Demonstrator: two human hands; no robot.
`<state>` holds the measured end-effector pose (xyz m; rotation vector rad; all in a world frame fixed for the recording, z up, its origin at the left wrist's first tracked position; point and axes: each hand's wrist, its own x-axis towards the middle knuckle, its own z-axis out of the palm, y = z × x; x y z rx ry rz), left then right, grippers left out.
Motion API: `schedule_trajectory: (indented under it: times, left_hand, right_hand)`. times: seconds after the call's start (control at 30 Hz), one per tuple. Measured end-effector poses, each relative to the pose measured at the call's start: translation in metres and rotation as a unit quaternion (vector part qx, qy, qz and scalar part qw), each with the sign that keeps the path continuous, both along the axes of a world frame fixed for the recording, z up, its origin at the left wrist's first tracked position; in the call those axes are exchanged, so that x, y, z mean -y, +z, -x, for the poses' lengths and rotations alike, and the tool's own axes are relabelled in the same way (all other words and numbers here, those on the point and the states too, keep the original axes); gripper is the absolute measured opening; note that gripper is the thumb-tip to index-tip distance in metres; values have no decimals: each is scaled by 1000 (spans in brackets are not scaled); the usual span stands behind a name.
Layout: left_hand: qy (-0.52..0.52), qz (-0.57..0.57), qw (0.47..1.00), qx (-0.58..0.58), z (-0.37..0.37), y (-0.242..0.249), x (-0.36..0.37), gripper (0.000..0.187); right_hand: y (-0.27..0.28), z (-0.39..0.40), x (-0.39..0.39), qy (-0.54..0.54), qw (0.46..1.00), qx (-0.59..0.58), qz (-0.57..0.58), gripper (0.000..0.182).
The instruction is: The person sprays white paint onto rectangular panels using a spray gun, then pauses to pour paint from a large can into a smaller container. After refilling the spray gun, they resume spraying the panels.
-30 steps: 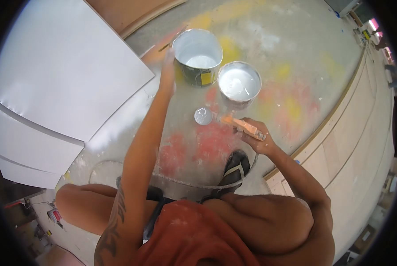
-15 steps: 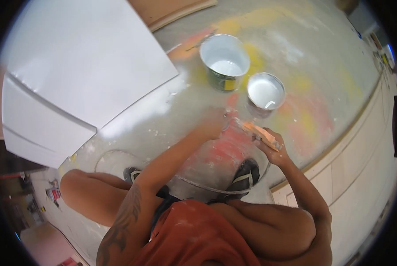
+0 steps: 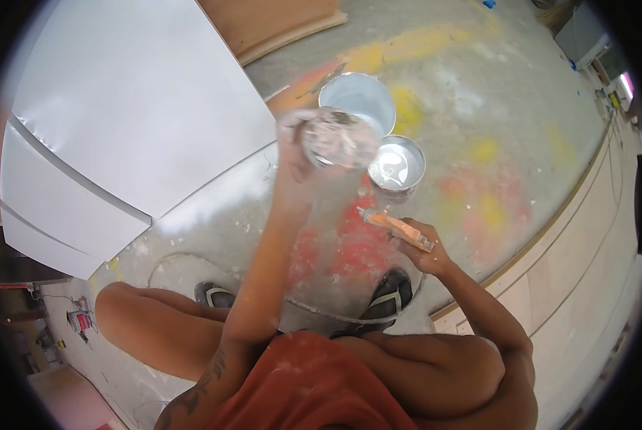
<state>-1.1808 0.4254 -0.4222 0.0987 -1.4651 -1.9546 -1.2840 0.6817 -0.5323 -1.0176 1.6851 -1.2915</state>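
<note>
My left hand [image 3: 297, 147] is raised in front of the pails and grips the edge of a round, paint-smeared lid [image 3: 341, 139]. Motion blurs both, so the lid's exact kind is uncertain. Behind it, partly covered, stands a large pail [image 3: 357, 89] with pale walls. Just right of the lid, a smaller metal can [image 3: 397, 188] holds glossy white paint. Lower down, my right hand [image 3: 422, 247] is closed around an orange-handled tool [image 3: 400, 228] whose thin, pale tip points up and left, below the small can.
A large white panel [image 3: 149, 93] fills the left, with a brown wooden board [image 3: 278, 25] beyond it. Red and yellow paint stains mark the concrete floor [image 3: 471, 107]. My sandalled feet [image 3: 389, 297] lie near a thin hose [image 3: 321, 310]. Pale wooden boards [image 3: 550, 279] line the right side.
My left hand has moved up and left from near the tool's tip, and the round lid now shows in it. My right hand still holds the orange tool. The view has shifted slightly.
</note>
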Motion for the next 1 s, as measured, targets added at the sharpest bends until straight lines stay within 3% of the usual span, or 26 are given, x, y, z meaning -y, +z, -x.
schedule_trajectory:
  times: [0.03, 0.13, 0.37, 0.53, 0.67, 1.0]
  left_hand:
    - [12, 125, 992, -11, 6, 2, -6, 70]
    - [-16, 185, 982, 44, 14, -12, -16, 74]
    - [-12, 153, 987, 45, 10, -22, -20, 74]
    - [13, 230, 973, 37, 6, -21, -17, 73]
    - [25, 203, 979, -4, 3, -29, -14, 72]
    - [-26, 234, 972, -1, -18, -28, 16, 67]
  right_hand:
    - [-1, 0, 0, 13, 1000, -1, 8, 33]
    - [6, -2, 7, 23, 999, -6, 34, 27]
    - [16, -7, 11, 19, 999, -23, 20, 23]
    - [21, -8, 14, 36, 999, -25, 12, 25]
    - [21, -9, 14, 45, 999, -17, -3, 28]
    - [29, -10, 23, 93, 994, -40, 29, 26]
